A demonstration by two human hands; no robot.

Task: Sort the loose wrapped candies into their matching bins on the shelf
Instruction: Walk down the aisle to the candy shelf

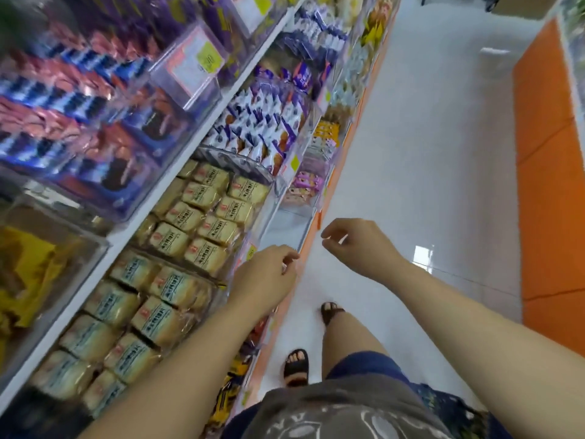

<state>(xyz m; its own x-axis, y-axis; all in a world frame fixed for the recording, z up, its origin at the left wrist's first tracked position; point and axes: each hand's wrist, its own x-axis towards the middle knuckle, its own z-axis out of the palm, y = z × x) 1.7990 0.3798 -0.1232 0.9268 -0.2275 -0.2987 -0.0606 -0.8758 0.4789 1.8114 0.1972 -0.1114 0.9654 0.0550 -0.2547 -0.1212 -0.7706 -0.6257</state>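
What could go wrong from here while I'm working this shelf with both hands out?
The cream packets with red labels and the cream packets with blue labels sit in neighbouring bins and look alike, so a mix-up seems likely. The left hand hovers at the bin fronts and might knock the yellow price tag. Whether it holds a candy is unclear; a small piece could drop onto the glossy white floor.

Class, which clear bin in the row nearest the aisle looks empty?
The clear bin just ahead of the left hand; it shows only bare walls, while pink packets fill the one beyond.
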